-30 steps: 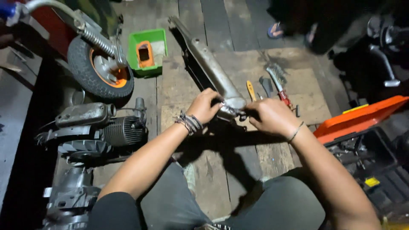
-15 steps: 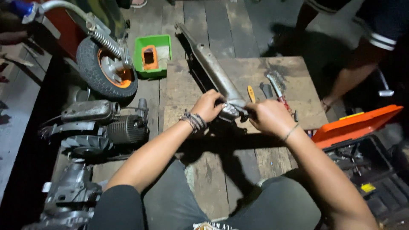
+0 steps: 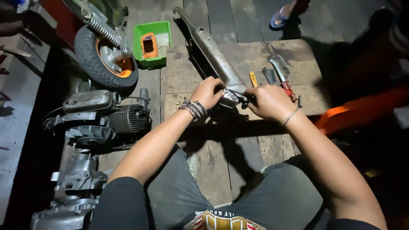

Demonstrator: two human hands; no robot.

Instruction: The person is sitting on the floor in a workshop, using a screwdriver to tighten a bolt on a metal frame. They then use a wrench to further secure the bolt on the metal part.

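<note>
A long grey metal scooter part (image 3: pixel 213 53) lies diagonally on a wooden board (image 3: pixel 187 76), its near end between my hands. My left hand (image 3: pixel 207 91), with bracelets at the wrist, grips that near end. My right hand (image 3: pixel 267 102) is closed around a small dark tool (image 3: pixel 246 101) pressed against the same end. Whatever the tool's tip touches is hidden by my fingers.
A scooter wheel (image 3: pixel 106 59) with an orange hub and a spring stands at the upper left, an engine block (image 3: pixel 102 119) below it. A green tray (image 3: pixel 151 42) holds an orange item. Hand tools (image 3: pixel 277 74) lie right of the part. Another person's sandalled foot (image 3: pixel 283 15) is at the top.
The view has shifted and both hands stay on the part's near end. The other person at the upper right has moved; only a foot shows now.
</note>
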